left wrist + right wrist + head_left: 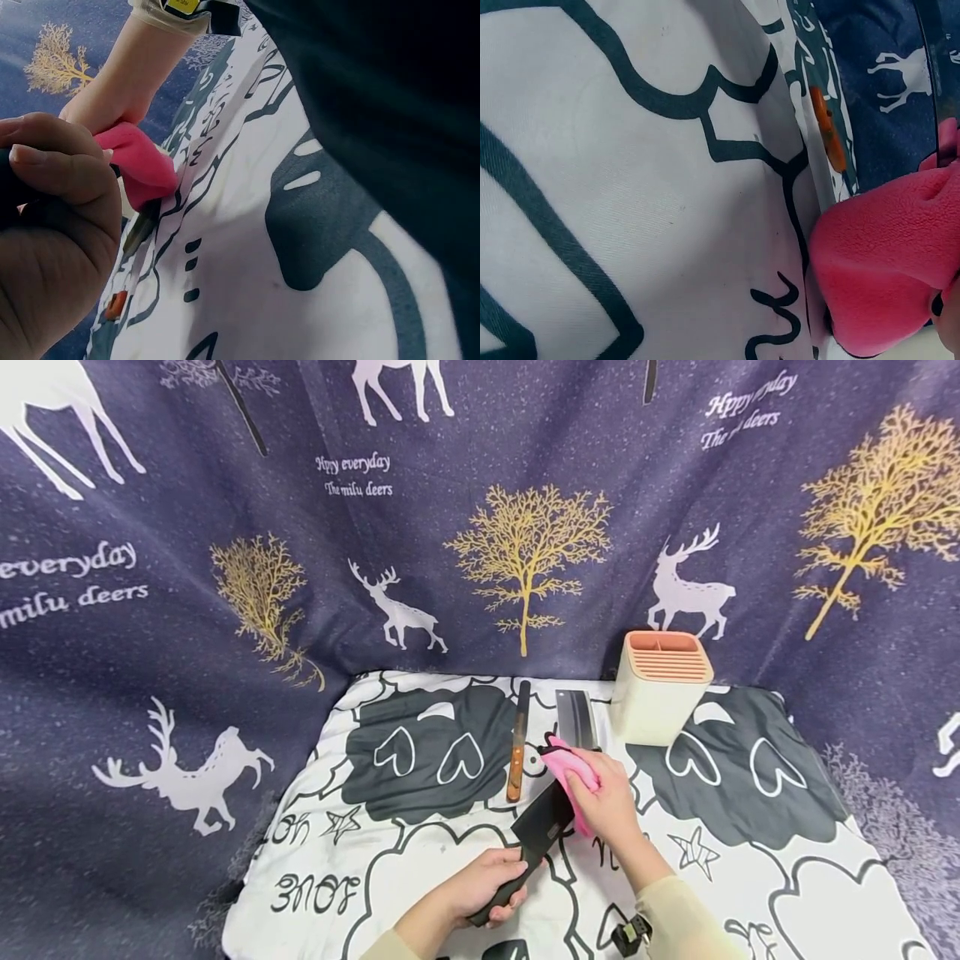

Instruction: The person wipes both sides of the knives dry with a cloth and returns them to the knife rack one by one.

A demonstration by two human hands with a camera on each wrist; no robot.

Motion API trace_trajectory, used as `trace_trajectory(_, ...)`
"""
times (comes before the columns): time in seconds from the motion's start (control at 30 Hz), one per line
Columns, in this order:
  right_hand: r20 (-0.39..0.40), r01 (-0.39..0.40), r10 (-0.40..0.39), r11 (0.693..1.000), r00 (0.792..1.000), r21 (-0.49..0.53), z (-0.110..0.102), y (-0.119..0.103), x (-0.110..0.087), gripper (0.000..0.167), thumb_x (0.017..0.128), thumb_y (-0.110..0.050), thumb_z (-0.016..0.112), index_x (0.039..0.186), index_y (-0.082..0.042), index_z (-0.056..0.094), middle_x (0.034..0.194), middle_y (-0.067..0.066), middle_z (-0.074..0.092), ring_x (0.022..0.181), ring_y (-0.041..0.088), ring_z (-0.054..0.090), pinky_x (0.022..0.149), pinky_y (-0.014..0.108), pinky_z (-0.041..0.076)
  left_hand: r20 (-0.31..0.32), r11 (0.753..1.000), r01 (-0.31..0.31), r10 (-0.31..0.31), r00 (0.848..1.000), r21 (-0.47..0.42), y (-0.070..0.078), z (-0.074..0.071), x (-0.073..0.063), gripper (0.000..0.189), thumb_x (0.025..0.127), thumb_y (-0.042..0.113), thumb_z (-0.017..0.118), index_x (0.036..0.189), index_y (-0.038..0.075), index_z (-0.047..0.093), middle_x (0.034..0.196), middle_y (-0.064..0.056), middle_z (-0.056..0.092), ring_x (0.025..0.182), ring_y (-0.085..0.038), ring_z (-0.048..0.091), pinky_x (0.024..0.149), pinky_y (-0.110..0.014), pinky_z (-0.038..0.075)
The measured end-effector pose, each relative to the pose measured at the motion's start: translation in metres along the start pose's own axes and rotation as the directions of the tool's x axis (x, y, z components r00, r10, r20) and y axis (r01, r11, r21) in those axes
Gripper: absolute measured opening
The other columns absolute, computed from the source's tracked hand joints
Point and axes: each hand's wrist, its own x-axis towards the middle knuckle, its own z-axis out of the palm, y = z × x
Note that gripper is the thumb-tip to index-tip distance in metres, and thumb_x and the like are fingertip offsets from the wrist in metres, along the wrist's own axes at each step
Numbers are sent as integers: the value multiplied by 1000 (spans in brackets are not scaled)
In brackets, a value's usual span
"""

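My left hand (487, 885) grips the black handle of a broad-bladed kitchen knife (543, 820), its dark blade angled up to the right. With my right hand (606, 797) I hold a pink cloth (564, 760) around the far part of that blade, so the tip is hidden. In the right wrist view the fluffy cloth (885, 255) bunches at the right edge. The left wrist view has my curled left fingers (67, 161) close up, with the cloth (139, 161) beyond them.
A narrow knife with a wooden handle (516, 768) lies left of the cloth. Behind my right hand lies a cleaver (576, 714). The cream knife block (652, 710) with an orange slotted top stands at back right. A patterned sheet (435, 877) covers the table; a dark curtain (465, 460) hangs behind.
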Motion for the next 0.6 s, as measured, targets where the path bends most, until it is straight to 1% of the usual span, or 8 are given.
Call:
trace_trajectory(0.07,23,-63,63,998,998,-10,-2,1,1,39,88,-22,77,126,-16,72,122,13,73,114,37,66,97,52,50,9,1000,3,-3,1000,0,0,0,-1,51,110,28,43,144,-10,42,66,8,50,40,3,42,33,-16,34)
trace_trajectory(0.13,50,-150,151,989,987,-15,-4,3,1,39,90,-27,76,128,-20,70,124,13,73,115,36,68,96,55,52,16,1000,11,-11,1000,-2,0,-1,-2,51,110,28,43,144,-10,42,66,9,50,40,3,42,34,-15,35)
trace_trajectory(0.23,87,-283,284,959,955,-21,-7,5,2,40,94,-33,73,132,-24,68,129,13,72,116,35,69,96,55,53,25,1000,17,-17,1000,-1,0,-2,-2,53,109,28,44,144,-11,42,65,9,51,40,3,42,34,-15,36)
trace_trajectory(0.3,104,-351,350,936,931,-3,-10,7,4,40,95,-35,71,134,-24,66,132,13,71,117,35,68,98,54,53,28,1000,25,-25,999,-6,0,-3,-2,53,109,28,44,144,-11,41,64,9,50,40,3,42,33,-15,35)
trace_trajectory(0.37,110,-391,386,920,916,21,-13,9,6,41,96,-34,70,134,-21,66,132,14,70,117,35,67,99,51,52,30,999,33,-32,999,-14,-1,-4,-2,53,108,28,44,144,-11,42,64,9,50,39,3,42,33,-15,35)
trace_trajectory(0.47,92,-420,414,906,906,60,-18,12,9,40,95,-29,72,132,-16,68,129,15,71,113,32,67,97,43,53,31,999,40,-38,999,-37,-3,-5,-2,53,108,28,44,145,-10,44,65,8,51,39,4,41,34,-15,35)
trace_trajectory(0.53,75,-432,427,898,901,81,-21,14,12,38,93,-25,73,130,-14,70,125,16,73,107,27,67,92,33,53,28,998,40,-39,999,-51,-5,-5,-2,46,109,28,43,135,-9,48,66,8,52,39,4,42,34,-15,35)
trace_trajectory(0.6,63,-443,439,891,896,96,-24,16,15,37,92,-23,73,128,-13,71,122,15,74,102,19,67,87,22,52,26,998,29,-28,999,-61,-6,-6,-1,34,109,28,42,121,-3,51,67,7,54,39,3,43,34,-15,35)
